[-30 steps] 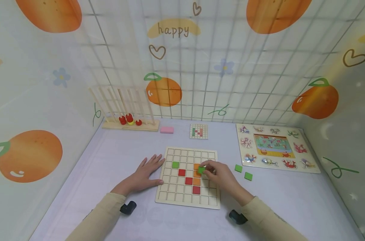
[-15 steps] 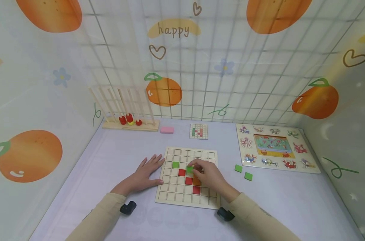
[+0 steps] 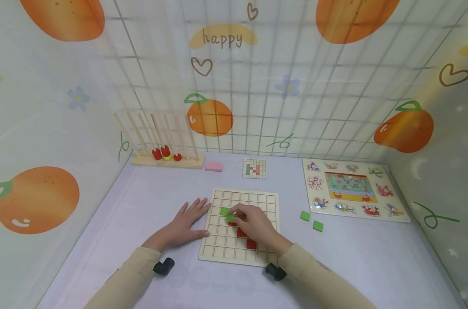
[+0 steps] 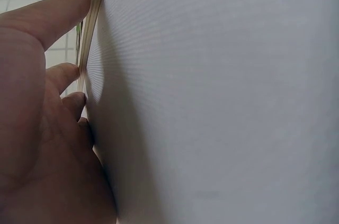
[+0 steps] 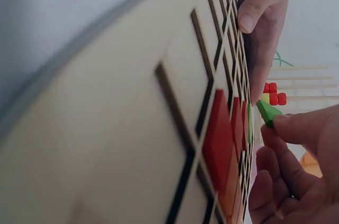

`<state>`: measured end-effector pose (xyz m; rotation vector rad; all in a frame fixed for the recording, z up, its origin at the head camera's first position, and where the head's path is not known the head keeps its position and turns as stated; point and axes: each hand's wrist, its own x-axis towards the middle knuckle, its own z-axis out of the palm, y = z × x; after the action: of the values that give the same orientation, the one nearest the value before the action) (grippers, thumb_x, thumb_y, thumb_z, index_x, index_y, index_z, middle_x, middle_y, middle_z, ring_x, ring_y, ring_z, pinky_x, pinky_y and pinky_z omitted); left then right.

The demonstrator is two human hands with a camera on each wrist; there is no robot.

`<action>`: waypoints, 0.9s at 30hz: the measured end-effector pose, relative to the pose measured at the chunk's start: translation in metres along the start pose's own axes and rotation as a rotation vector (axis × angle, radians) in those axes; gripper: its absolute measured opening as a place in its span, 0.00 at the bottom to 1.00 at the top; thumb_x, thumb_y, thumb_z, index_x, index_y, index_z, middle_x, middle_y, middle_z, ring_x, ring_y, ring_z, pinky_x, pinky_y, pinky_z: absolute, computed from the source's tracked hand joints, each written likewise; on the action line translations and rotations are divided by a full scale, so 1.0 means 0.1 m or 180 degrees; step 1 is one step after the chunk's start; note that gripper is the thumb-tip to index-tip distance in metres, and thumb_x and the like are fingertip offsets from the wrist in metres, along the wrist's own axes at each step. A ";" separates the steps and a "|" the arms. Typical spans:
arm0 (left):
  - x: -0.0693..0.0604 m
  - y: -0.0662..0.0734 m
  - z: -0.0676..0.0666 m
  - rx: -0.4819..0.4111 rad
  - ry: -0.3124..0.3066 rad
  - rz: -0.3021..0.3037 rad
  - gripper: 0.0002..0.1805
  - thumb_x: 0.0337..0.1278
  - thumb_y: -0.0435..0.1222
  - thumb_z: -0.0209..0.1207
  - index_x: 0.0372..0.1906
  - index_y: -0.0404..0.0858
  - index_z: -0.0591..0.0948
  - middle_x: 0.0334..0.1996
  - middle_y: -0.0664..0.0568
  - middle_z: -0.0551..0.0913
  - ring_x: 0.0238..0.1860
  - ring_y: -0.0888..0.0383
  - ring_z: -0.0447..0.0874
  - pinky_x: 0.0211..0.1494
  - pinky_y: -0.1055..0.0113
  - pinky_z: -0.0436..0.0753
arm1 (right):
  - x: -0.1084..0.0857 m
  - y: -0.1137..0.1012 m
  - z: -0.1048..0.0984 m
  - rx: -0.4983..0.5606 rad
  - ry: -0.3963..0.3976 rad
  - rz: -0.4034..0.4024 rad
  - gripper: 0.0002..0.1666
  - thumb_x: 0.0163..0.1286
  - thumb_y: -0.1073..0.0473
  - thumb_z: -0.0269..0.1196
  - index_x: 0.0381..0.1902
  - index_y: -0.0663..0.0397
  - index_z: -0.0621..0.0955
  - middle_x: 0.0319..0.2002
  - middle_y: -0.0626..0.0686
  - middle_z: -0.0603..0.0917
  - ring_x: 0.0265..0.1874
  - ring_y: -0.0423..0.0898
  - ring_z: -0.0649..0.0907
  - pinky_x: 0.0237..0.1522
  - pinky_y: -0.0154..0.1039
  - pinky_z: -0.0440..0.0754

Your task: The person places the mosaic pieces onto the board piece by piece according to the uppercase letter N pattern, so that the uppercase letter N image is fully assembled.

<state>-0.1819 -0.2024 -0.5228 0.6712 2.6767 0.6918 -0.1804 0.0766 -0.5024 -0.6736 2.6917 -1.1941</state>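
Observation:
A wooden grid board [image 3: 218,251] lies flat, with a green tile [image 3: 224,211] and red tiles [image 3: 251,244] set in its squares. My right hand [image 3: 257,225] pinches another green tile [image 5: 269,113] between thumb and fingertips, just above the board beside the placed green one. In the right wrist view that tile is tilted and clear of the grid; orange tiles [image 5: 231,189] there are partly hidden by a red one. My left hand [image 3: 189,223] lies spread on the table, its thumb and fingertips touching the board's left edge.
Two loose green tiles [image 3: 311,221] lie right of the board. Behind it are a small pattern card [image 3: 254,168], a pink block [image 3: 214,166] and a wooden peg rack [image 3: 167,160] with red and yellow beads. A sea-animal puzzle board [image 3: 355,191] occupies the right back.
My right hand has carried the green tile leftward across the board, from above the orange tiles to near the placed green tile. My left hand has stayed put.

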 end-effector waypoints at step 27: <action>-0.01 -0.02 0.00 -0.0047 0.0021 0.0035 0.51 0.62 0.61 0.62 0.82 0.48 0.54 0.83 0.53 0.44 0.82 0.49 0.34 0.81 0.44 0.32 | 0.13 -0.15 0.23 -0.0644 -0.0006 -0.0152 0.09 0.67 0.60 0.71 0.44 0.43 0.86 0.40 0.41 0.83 0.41 0.40 0.76 0.41 0.33 0.80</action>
<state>-0.1819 -0.2040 -0.5234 0.6813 2.6731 0.7170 -0.1808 0.0465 -0.5060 -0.7680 2.8355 -0.9374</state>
